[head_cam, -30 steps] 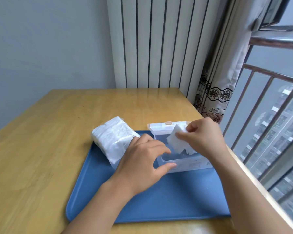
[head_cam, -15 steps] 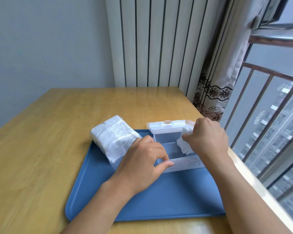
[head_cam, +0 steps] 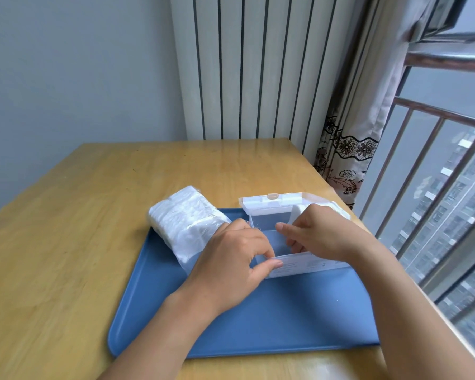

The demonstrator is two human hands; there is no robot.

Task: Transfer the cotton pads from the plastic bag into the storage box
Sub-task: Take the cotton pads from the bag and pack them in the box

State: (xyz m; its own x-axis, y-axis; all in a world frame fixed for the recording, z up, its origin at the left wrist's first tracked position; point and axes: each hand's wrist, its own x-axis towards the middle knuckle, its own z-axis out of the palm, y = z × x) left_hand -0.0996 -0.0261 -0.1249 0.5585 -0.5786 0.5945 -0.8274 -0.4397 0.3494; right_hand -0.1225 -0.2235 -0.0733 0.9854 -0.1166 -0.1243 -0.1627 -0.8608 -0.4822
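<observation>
So my left hand [head_cam: 231,259] has its grip pinching the near wall of the clear storage box [head_cam: 307,266], thumb outside, fingers curled over the rim. Right hand [head_cam: 320,234] reaches down inside the box; can't tell what its grip is doing. Box sits lid-open on the blue tray [head_cam: 258,325], plastic bag [head_cam: 185,219] of cotton pads just beside it, all on the wooden counter [head_cam: 66,242].

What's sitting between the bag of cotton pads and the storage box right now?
In the head view, only the left hand sits between the bag and the storage box, pinching the box's near left corner.
</observation>
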